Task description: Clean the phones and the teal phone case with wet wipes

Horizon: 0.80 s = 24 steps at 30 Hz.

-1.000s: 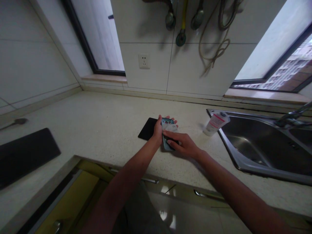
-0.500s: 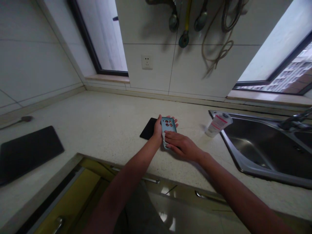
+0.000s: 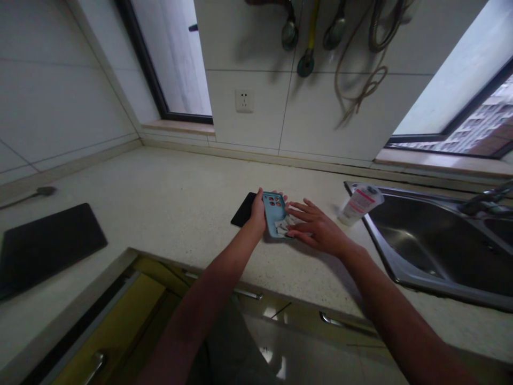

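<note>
Fingers of left hand (image 3: pixel 258 212) gripping teal phone case (image 3: pixel 274 215), fingers of right hand (image 3: pixel 316 227) spreading open above folded paper (image 3: pixel 287 225) on desk (image 3: pixel 168 182); one-handed hold risking case slipping, paper sliding.

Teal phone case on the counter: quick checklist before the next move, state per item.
1. Left hand gripping teal phone case: ok.
2. Right hand open, holding nothing: ok.
3. Crumpled pale wrapper at the case's edge, by the right fingertips: ok.
4. Phone inside the case: cannot tell.
5. Left hand clear of black pad: not ok, it overlaps the pad in view.
6. White squeeze tube apart from right hand: ok.
</note>
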Motion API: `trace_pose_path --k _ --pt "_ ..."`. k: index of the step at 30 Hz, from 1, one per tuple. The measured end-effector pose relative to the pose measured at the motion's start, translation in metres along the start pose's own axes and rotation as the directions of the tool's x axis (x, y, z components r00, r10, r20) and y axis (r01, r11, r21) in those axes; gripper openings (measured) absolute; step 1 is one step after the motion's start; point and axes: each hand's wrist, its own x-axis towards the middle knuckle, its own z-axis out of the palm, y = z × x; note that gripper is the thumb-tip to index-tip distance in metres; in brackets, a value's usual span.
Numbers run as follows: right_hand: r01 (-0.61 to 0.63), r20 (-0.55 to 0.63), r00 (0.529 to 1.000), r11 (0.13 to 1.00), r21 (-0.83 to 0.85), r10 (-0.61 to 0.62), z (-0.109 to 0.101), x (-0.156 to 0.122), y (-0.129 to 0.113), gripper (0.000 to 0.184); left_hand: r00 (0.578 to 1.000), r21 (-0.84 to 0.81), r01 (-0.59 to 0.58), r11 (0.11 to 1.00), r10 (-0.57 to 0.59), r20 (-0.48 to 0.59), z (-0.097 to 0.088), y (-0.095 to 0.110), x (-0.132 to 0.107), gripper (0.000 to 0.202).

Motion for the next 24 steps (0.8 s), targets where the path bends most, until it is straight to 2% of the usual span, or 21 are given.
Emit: trace_pose_path --k 4,8,12,15,17,24 --pt "-0.093 -0.002 0.996 0.990 -0.109 0.094 0.013 -0.003 0.006 0.035 0.999 0.051 0.034 0.998 -0.034 -0.003 0.002 -0.003 -0.003 0.046" --pt "-0.232 -0.015 0.972 0.958 -0.166 0.233 0.031 -0.006 0.018 0.058 0.995 0.187 0.096 0.978 -0.100 0.013 0.004 -0.011 -0.004 0.046" --pt "-0.321 -0.049 0.947 0.931 -0.173 0.317 0.042 -0.010 0.025 0.068 0.991 0.262 0.111 0.959 -0.127 0.047 0.006 -0.020 -0.003 0.047" --pt "-0.326 -0.027 0.944 0.923 -0.204 0.328 0.046 -0.009 0.020 0.071 0.993 0.219 0.092 0.971 -0.106 0.054 0.006 -0.023 -0.002 0.047" --pt "-0.330 0.005 0.940 0.915 -0.234 0.340 0.046 -0.007 0.014 0.070 0.989 0.202 0.119 0.972 -0.133 0.057 0.004 -0.024 -0.002 0.045" --pt "-0.323 0.015 0.941 0.910 -0.259 0.338 0.042 -0.001 0.005 0.046 0.964 0.181 0.252 0.951 -0.264 0.045 0.008 -0.026 -0.009 0.047"
